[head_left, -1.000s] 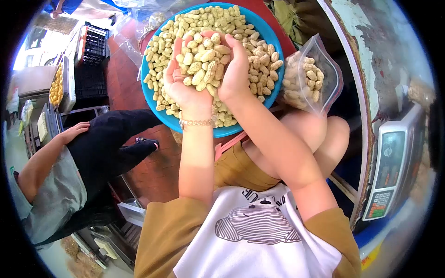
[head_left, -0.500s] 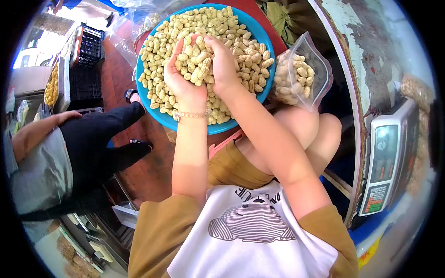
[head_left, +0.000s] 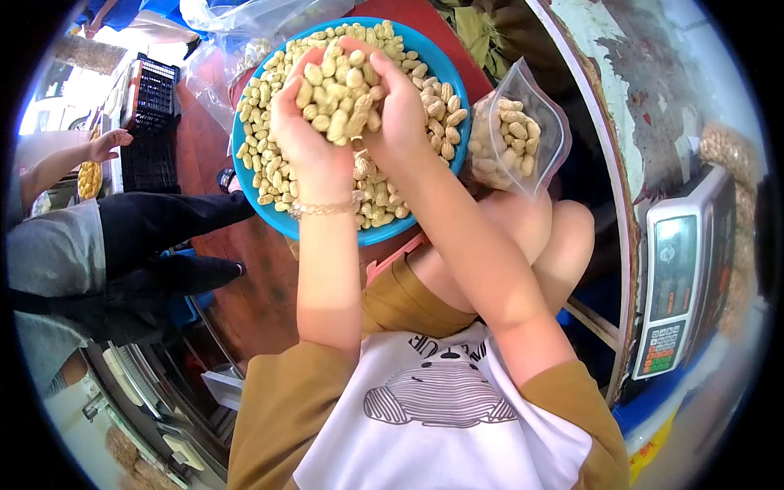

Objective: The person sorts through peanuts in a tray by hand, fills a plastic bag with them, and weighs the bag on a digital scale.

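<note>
My left hand [head_left: 306, 155] and my right hand [head_left: 402, 122] are cupped together, holding a heap of unshelled peanuts [head_left: 339, 94]. The heap looks slightly smeared by motion. Beneath them a round blue basin [head_left: 382, 236] is filled with more loose peanuts [head_left: 269, 167]. My hands are above its middle and hide part of the contents. A clear zip bag [head_left: 549, 143], partly filled with peanuts, sits right of the basin beside my knees.
On the right, a worn table [head_left: 600, 82] carries a digital scale [head_left: 674, 265] and bagged goods. Another person [head_left: 61, 253] is at the left, one arm out. Black crates [head_left: 151, 94] stand beyond them. Clear plastic [head_left: 216, 77] lies behind the basin.
My cupped hands have risen with the peanuts, which appear larger and closer to me. At the left, the other person's hand has come off their leg and is now raised.
</note>
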The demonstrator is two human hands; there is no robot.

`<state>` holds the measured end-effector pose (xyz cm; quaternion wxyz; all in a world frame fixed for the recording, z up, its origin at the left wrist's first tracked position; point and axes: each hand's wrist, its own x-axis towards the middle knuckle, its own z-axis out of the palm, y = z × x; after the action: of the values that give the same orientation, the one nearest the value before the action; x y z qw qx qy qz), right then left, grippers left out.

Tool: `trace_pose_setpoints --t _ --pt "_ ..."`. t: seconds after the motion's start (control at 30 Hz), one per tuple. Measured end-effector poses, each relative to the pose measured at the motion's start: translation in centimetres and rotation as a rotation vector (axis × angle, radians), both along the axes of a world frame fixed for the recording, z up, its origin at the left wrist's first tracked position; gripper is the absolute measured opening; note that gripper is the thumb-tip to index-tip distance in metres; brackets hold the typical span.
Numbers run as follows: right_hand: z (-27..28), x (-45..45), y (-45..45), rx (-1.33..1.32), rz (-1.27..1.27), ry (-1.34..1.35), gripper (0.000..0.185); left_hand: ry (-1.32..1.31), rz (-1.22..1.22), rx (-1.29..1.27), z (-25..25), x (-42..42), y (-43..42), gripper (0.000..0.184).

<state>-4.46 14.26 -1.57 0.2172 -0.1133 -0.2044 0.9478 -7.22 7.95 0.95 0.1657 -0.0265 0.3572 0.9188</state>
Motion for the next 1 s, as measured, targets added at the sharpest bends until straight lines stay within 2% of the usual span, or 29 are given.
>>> trace_pose_setpoints --t 0.17,0.3,0.47,0.57,0.6,0.73,0.83,0.87,0.97,1.0 --pt "-0.4 0.4 0.5 -0.017 -0.058 -0.024 0.037 -0.033 0.038 -0.018 -1.4 1.9 1.6 0.041" --pt "0.1 0.7 -0.3 0.098 -0.051 -0.041 0.034 -0.065 0.065 0.093 -1.7 2.5 1.0 0.039" --pt "0.5 0.7 -1.3 0.039 -0.036 -0.062 0.02 -0.093 0.133 0.152 -1.7 2.4 -0.1 0.044" --pt "0.5 0.9 -1.7 0.03 -0.081 -0.073 0.02 -0.069 0.13 0.17 -1.5 2.7 -0.3 0.049" --pt "0.6 1.1 -1.7 0.003 -0.08 -0.065 0.019 -0.056 0.107 0.183 -2.0 2.6 -0.5 0.052" --pt "1.2 2.1 -1.7 0.181 -0.157 -0.072 0.024 -0.072 0.071 0.192 -0.7 3.9 -0.3 0.051" --pt "3.8 4.1 -0.8 0.132 -0.181 -0.089 0.023 -0.107 0.03 0.243 1.8 5.8 0.8 0.052" --pt "5.0 5.2 -0.1 0.186 -0.177 -0.102 0.027 -0.101 -0.009 0.264 3.3 6.7 1.5 0.051" --pt "8.7 8.8 1.2 0.066 -0.25 0.0 0.024 -0.003 -0.234 0.383 4.4 8.8 2.3 0.051" --pt "9.6 10.0 1.8 0.152 -0.295 -0.025 0.027 0.031 -0.278 0.4 5.1 9.9 3.3 0.05"
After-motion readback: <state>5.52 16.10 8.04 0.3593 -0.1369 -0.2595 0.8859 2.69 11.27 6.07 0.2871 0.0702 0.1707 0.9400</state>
